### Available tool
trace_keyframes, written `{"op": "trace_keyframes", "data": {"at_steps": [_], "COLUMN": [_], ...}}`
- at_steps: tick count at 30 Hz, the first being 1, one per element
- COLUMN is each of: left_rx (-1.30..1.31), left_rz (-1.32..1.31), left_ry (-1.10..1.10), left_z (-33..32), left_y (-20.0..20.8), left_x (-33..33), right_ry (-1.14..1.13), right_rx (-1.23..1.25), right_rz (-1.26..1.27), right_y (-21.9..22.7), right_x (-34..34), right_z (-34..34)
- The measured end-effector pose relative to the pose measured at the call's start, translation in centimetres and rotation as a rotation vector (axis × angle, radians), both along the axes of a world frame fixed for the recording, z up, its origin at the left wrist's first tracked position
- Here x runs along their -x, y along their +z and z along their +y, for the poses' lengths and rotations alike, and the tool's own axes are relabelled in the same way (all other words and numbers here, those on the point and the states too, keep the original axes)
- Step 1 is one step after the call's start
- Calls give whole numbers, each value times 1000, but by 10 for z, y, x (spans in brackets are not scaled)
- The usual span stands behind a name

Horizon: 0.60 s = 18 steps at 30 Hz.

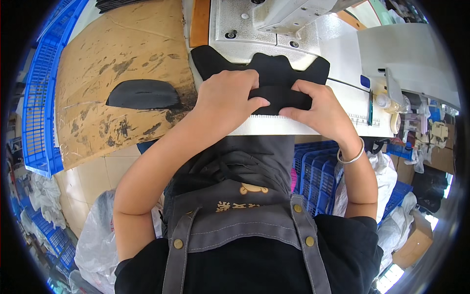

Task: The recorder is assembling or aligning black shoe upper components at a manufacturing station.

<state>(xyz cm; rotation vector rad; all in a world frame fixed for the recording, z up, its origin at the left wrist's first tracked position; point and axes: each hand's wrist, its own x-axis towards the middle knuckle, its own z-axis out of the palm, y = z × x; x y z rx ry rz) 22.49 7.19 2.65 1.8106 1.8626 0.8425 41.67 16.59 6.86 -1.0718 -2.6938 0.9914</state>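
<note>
Black fabric piece (274,81) lies pinched between both hands (274,100) on the sewing table (342,63).

Left hand: my left hand (226,100) lay on the black fabric piece (274,78), thumb pressing its folded edge.
Right hand: my right hand (320,110) pinched the same fold from the other side, a silver bracelet (351,157) on the wrist.
Surface: the fabric rested on the white sewing machine bed (245,34).
To my left: a stained cardboard sheet (122,63) carried another black cut piece (143,94), beside a blue plastic crate (36,98).
</note>
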Motion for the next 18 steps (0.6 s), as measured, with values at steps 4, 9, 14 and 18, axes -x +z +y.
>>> {"op": "trace_keyframes", "data": {"at_steps": [4,9,14,18], "left_rx": [15,224,186,190], "left_rz": [3,4,-4,-4], "left_ry": [-9,-134,-143,-138], "left_z": [1,3,3,3], "left_y": [5,30,22,23], "left_x": [4,25,32,32], "right_ry": [48,39,38,33], "right_rx": [-94,-113,-90,-57], "right_rz": [-114,-171,-222,-221], "right_y": [2,-1,4,8], "right_x": [13,13,15,18], "right_z": [0,0,0,-1]}}
